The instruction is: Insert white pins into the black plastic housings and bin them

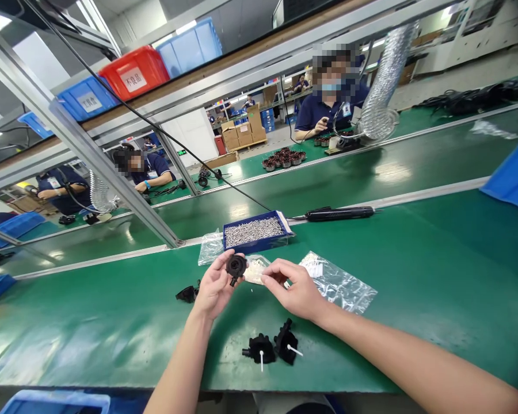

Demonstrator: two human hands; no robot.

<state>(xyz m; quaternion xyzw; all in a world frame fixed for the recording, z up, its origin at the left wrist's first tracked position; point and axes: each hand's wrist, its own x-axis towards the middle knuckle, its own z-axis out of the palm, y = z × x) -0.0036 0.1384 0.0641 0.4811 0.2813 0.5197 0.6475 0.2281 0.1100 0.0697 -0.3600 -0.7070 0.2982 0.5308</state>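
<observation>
My left hand (213, 287) grips a small round black plastic part (235, 266) between thumb and fingers, held above the green table. My right hand (294, 289) hovers just right of it, fingers pinched together over a small bag of white pieces (255, 269); what they hold is too small to make out. Two more black parts (270, 348) with white pins lie near the front edge. Another black part (187, 294) lies left of my left hand.
A blue tray of metal screws (254, 231) sits behind my hands, a black electric screwdriver (339, 214) to its right. Clear plastic bags (339, 283) lie to the right. A blue bin (515, 175) stands far right. Other people work across the conveyor.
</observation>
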